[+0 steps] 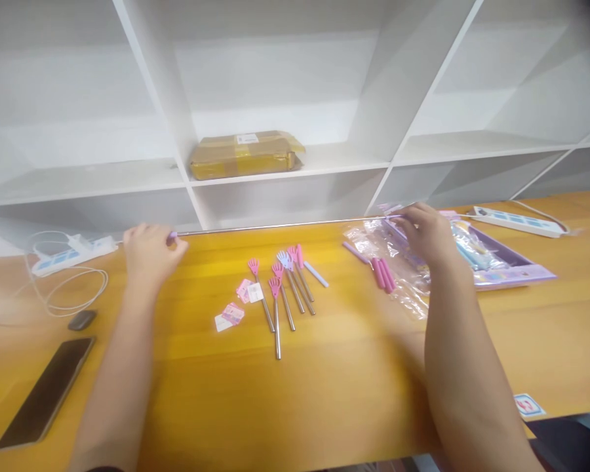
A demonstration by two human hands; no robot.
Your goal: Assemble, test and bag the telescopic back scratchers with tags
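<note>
A telescopic back scratcher is drawn out long and spans the space between my hands above the table. My left hand is closed round its purple end, while my right hand pinches the other end, whose tip is partly hidden by the fingers. Below lie several shorter back scratchers with pink or blue hand-shaped heads and bare metal rods. Beside them are small pink and white cards and a lilac handle tube. Loose pink handle tubes rest on clear plastic wrapping near my right forearm.
A purple box holding wrapped items stands at the right. Power strips with white cables lie along the back on both sides. A phone and a small black object are at left. A taped cardboard parcel sits on the shelf.
</note>
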